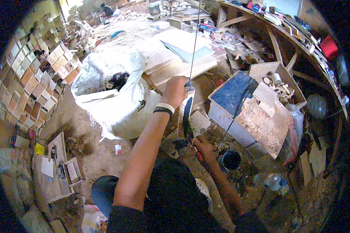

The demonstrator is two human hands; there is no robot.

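Head view: a person worked a thin wire over a littered workshop floor.
The left hand was clenched around the taut wire above a dark strip; the right hand pinched a small red-handled tool at the strip's lower end, beside a black pot. The step appeared to be tensioning; the next move would call for steady tension. The wire's top end was cut off, and the tool's tip was hard to make out.

Thin dark strap hanging near-vertical (taut), gripped at top and bottom; thin cord running upward.
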